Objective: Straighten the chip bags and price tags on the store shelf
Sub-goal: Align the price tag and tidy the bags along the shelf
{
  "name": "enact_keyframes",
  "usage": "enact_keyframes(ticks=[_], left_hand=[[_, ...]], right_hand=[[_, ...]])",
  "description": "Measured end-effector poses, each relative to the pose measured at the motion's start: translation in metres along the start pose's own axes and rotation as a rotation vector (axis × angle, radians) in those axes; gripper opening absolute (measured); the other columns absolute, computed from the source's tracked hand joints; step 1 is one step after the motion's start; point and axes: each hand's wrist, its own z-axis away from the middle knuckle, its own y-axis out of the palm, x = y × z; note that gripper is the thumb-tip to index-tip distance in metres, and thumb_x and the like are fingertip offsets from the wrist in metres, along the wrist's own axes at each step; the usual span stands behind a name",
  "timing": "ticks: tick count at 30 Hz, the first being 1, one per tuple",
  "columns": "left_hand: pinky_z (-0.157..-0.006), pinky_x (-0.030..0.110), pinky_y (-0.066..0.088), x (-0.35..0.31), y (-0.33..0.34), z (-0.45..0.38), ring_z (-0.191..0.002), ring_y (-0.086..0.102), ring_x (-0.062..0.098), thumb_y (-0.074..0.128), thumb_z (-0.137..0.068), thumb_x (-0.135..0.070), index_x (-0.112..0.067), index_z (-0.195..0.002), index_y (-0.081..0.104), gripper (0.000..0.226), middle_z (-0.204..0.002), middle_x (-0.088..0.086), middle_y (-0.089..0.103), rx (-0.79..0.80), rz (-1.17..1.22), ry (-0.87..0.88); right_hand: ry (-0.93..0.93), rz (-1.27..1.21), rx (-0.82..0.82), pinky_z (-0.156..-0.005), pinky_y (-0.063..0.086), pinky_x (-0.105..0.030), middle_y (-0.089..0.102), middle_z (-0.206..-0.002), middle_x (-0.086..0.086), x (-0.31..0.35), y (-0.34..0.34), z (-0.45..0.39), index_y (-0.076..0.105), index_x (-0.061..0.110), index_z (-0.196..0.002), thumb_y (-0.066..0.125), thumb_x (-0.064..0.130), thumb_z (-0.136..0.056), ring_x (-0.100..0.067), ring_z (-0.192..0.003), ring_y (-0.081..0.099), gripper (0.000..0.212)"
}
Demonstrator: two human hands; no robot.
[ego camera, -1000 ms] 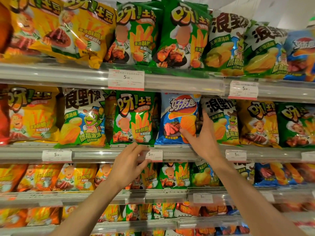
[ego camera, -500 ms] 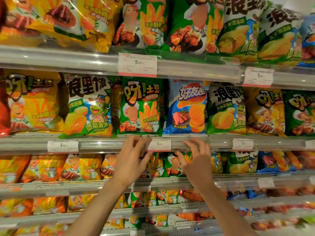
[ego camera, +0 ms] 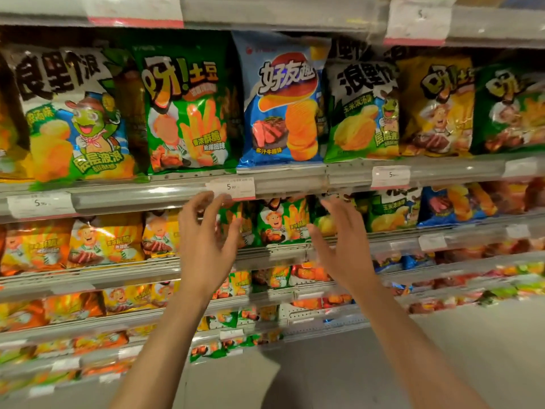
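Observation:
A white price tag (ego camera: pixel 235 188) reading 5 sits on the grey shelf rail (ego camera: pixel 289 184), under a blue chip bag (ego camera: pixel 282 109) and a green fries bag (ego camera: pixel 185 113). My left hand (ego camera: pixel 206 242) is open, its fingertips just below the tag's left end. My right hand (ego camera: pixel 342 249) is open too, fingers spread, just under the rail to the right of the tag. Neither hand holds anything. Between my hands, one shelf down, stands a small green bag (ego camera: pixel 283 222).
Other tags sit on the same rail at the left (ego camera: pixel 39 203) and right (ego camera: pixel 390 176). Green-white bags (ego camera: pixel 75 119) (ego camera: pixel 361 110) flank the middle ones. Lower shelves hold rows of small yellow and orange bags (ego camera: pixel 103 240). Grey floor (ego camera: pixel 442 349) shows at the bottom right.
My right hand left the blue bag and dropped below the rail. My left hand slipped just under the tag. The camera moved closer and tilted down.

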Motion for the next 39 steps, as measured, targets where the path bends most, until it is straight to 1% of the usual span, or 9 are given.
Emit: enact_keyframes(ticks=[4,8,14,19,25,27,30,34,39], left_hand=[[-0.108,0.033,0.036,-0.035,0.044,0.037,-0.134,0.039,0.02,0.062,-0.095,-0.034,-0.017,-0.139,0.052,0.049,-0.141,0.006,0.041,0.038,0.064,-0.099],[-0.103,0.046,0.045,-0.085,0.099,0.067,-0.127,0.047,0.021,0.058,-0.094,-0.039,-0.018,-0.136,0.053,0.047,-0.136,0.003,0.046,0.024,0.07,-0.226],[-0.093,0.044,0.049,-0.161,0.151,0.09,-0.114,0.055,0.022,0.06,-0.093,-0.033,-0.022,-0.135,0.053,0.044,-0.128,0.0,0.051,0.039,0.052,-0.272],[-0.091,0.043,0.051,-0.197,0.168,0.066,-0.114,0.054,0.021,0.057,-0.093,-0.038,-0.022,-0.134,0.053,0.045,-0.13,0.001,0.049,0.017,0.008,-0.223],[-0.098,0.033,0.044,-0.216,0.172,0.006,-0.118,0.05,0.017,0.058,-0.093,-0.037,-0.019,-0.134,0.053,0.045,-0.128,0.001,0.05,-0.011,-0.067,-0.025],[-0.096,0.029,0.043,-0.219,0.173,-0.015,-0.117,0.05,0.019,0.063,-0.093,-0.033,-0.018,-0.134,0.053,0.045,-0.127,0.005,0.051,-0.021,-0.115,0.041],[-0.088,0.035,0.047,-0.215,0.174,-0.041,-0.111,0.052,0.025,0.071,-0.088,-0.03,-0.018,-0.132,0.055,0.048,-0.121,0.01,0.054,0.006,-0.233,0.149],[-0.082,0.043,0.051,-0.201,0.177,-0.065,-0.1,0.055,0.029,0.075,-0.084,-0.03,-0.014,-0.121,0.063,0.042,-0.108,0.008,0.058,0.062,-0.344,0.325],[-0.079,0.041,0.049,-0.185,0.178,-0.069,-0.097,0.054,0.026,0.074,-0.085,-0.03,-0.015,-0.12,0.063,0.039,-0.106,0.005,0.059,0.064,-0.311,0.408]], right_hand=[[0.201,-0.082,0.081,-0.104,0.039,-0.031,0.048,-0.14,-0.002,-0.061,-0.019,0.034,0.046,0.019,-0.142,0.051,0.046,-0.098,-0.015,-0.129,0.042,0.052],[0.315,-0.169,0.156,-0.096,0.035,-0.026,0.049,-0.134,-0.004,-0.128,-0.056,0.052,0.048,0.017,-0.141,0.058,0.038,-0.096,-0.019,-0.124,0.046,0.051],[0.297,-0.196,0.126,-0.087,0.052,-0.039,0.053,-0.116,0.001,-0.216,-0.111,0.05,0.055,0.016,-0.129,0.051,0.049,-0.09,-0.027,-0.108,0.059,0.052],[0.319,-0.175,0.129,-0.1,0.049,-0.048,0.047,-0.141,-0.002,-0.266,-0.147,0.02,0.047,0.023,-0.142,0.047,0.055,-0.092,-0.027,-0.128,0.051,0.06],[0.131,-0.112,-0.006,-0.09,0.052,-0.052,0.05,-0.125,-0.003,-0.272,-0.177,-0.035,0.052,0.017,-0.133,0.055,0.046,-0.096,-0.028,-0.113,0.056,0.047],[0.041,-0.057,-0.016,-0.089,0.051,-0.042,0.053,-0.12,-0.004,-0.263,-0.181,-0.056,0.054,0.018,-0.131,0.057,0.043,-0.096,-0.025,-0.106,0.058,0.044],[-0.095,0.011,-0.015,-0.083,0.045,-0.025,0.057,-0.115,-0.006,-0.238,-0.176,-0.087,0.059,0.015,-0.127,0.064,0.034,-0.093,-0.02,-0.098,0.058,0.039],[-0.283,0.066,0.128,-0.086,0.052,-0.035,0.05,-0.109,-0.001,-0.217,-0.151,-0.112,0.062,0.017,-0.121,0.066,0.034,-0.091,-0.017,-0.099,0.055,0.034],[-0.305,0.028,0.124,-0.088,0.051,-0.036,0.048,-0.109,-0.002,-0.223,-0.141,-0.115,0.066,0.015,-0.112,0.064,0.036,-0.092,-0.019,-0.102,0.054,0.029]])
